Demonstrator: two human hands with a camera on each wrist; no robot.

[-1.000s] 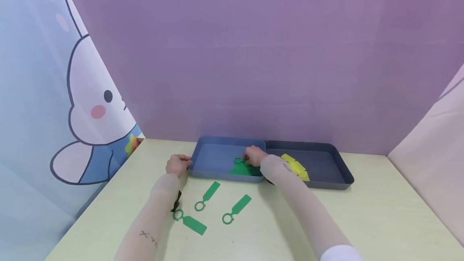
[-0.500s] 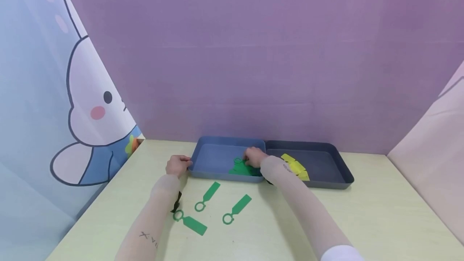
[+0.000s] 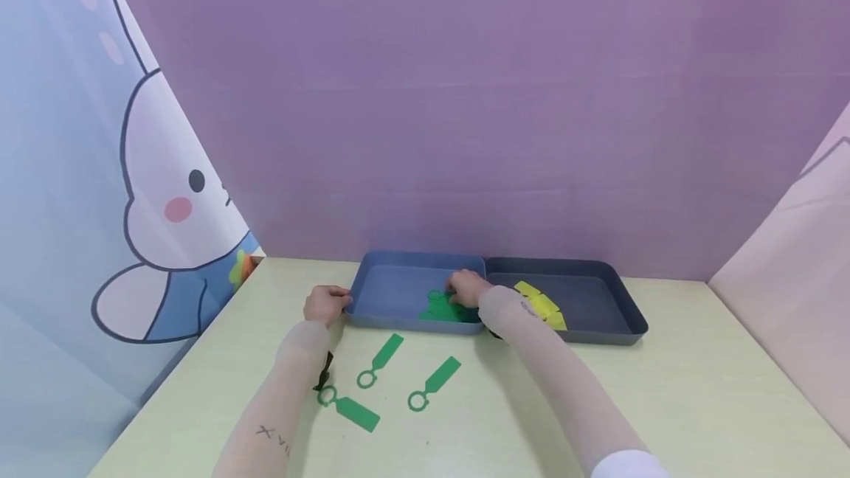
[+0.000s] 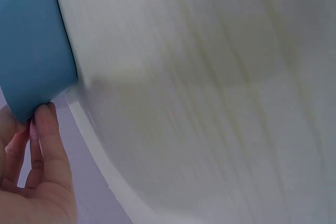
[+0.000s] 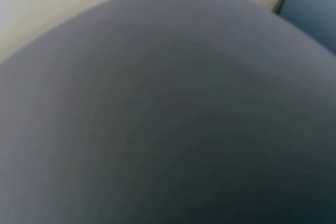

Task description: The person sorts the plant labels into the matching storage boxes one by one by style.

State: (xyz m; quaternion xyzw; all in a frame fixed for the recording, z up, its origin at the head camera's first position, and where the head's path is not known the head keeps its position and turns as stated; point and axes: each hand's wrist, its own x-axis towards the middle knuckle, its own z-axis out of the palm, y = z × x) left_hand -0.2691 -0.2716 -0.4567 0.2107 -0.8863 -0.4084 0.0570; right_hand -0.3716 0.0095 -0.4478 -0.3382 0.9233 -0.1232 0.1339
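Observation:
My left hand (image 3: 325,305) pinches the left rim of the blue tray (image 3: 392,279). In the left wrist view the thumb and fingers of my left hand (image 4: 47,156) meet at the wall of the blue tray (image 4: 37,45). My right hand (image 3: 467,288) reaches down into this tray's right side, its bent fingers at a pile of green ring tags (image 3: 438,310). Its fingertips are too small to show whether they pinch a tag. Nearer to me, three green tags lie on the table: one tag (image 3: 381,361), another (image 3: 434,383) and a third (image 3: 350,409).
A dark grey tray (image 3: 598,305) adjoins the blue one on the right and holds several yellow tags (image 3: 543,307). A purple curtain (image 3: 465,131) hangs behind the table (image 3: 697,382). A blurred dark surface (image 5: 168,108) fills most of the right wrist view.
Both hands stay nearly in place, the left at the tray rim and the right at the green pile. The head view shifts slightly; the tags on the table lie as before.

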